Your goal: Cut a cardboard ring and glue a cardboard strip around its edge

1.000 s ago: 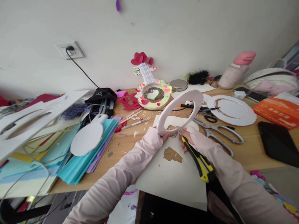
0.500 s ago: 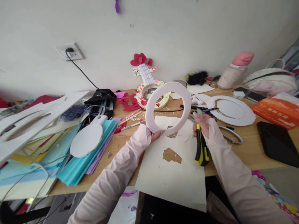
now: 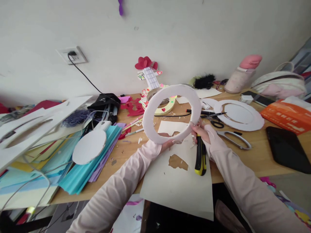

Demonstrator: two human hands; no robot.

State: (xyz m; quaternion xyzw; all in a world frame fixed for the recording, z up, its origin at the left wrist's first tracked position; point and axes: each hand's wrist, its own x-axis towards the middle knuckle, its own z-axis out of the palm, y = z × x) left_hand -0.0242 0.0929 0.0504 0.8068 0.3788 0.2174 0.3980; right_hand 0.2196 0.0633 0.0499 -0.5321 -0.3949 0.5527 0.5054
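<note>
A white foam ring (image 3: 148,119) is held up over the wooden desk. My left hand (image 3: 167,144) pinches its lower rim from below. My right hand (image 3: 201,132) touches the ring's right rim and is closed on a yellow and black utility knife (image 3: 200,158), whose handle hangs down toward me. Under both hands lies a white sheet (image 3: 179,184) with a ragged hole cut in it.
Large scissors (image 3: 234,138), small black scissors (image 3: 216,123) and a cut white disc with ring (image 3: 239,115) lie to the right. A black phone (image 3: 286,147) and orange packet (image 3: 286,113) sit far right. Coloured paper stacks (image 3: 80,168) and a white disc (image 3: 89,146) fill the left.
The ring tilted from edge-on to facing me and shifted left. My right hand took the knife off the ring, swung its handle downward, then came back to the ring's right rim.
</note>
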